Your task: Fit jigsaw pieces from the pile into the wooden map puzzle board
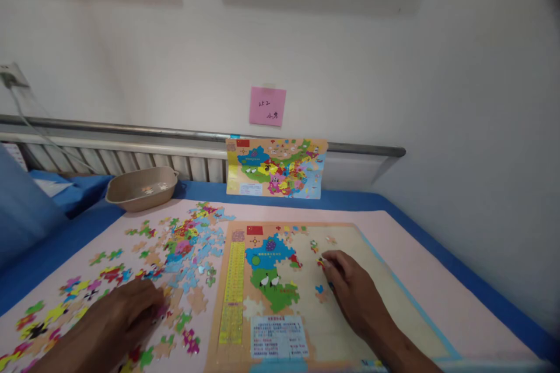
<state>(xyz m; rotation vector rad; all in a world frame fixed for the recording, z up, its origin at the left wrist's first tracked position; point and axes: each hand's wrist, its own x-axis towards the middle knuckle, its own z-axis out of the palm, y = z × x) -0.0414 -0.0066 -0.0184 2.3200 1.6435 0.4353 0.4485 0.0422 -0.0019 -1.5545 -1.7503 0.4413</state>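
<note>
Fingertips point(326, 261) of your right hand point(350, 291) pinch a small piece point(321, 262) onto the board point(394, 303); turn it flat until its edges seat. Your left hand point(126, 315) rests loosely spread on the loose pieces point(188, 245), gripping nothing.

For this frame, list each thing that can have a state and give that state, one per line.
Puzzle board: lying flat, partly filled at its left side.
Loose puzzle pieces: scattered left of the board.
Right hand: fingers on a small piece on the board.
Left hand: resting on the loose pieces.
Bowl: upright, a few pieces inside.
Reference map picture: propped against the wall.
Pink note: stuck on the wall.
</note>
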